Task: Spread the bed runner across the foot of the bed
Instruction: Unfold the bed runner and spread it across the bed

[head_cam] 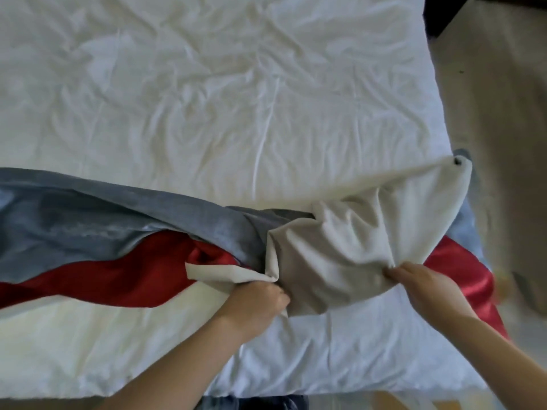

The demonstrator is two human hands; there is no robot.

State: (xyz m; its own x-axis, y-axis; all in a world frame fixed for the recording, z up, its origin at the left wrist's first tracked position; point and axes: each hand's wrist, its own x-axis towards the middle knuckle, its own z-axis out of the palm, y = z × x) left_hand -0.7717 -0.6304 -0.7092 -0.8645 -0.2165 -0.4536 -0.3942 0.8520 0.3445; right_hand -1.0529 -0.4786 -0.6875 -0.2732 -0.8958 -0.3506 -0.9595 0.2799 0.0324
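Pinching bunched cream backing in curled left hand (254, 303); gripping same fold's edge in right hand (426, 284), fingers closed on cloth. Finding long grey-blue woven bed runner (88, 214), red satin stripe along it, lying twisted across near end of bed, right end flipped backing-up. Judging it soft, light, limp, satin slippery; favouring holds at hem and corners. Farther off, showing wrinkled white duvet (236, 99).

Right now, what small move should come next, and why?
Probably flip the bunched section over rightward: left hand and right hand both pinch the bed runner where its pale underside faces up, while the rest shows grey and red.
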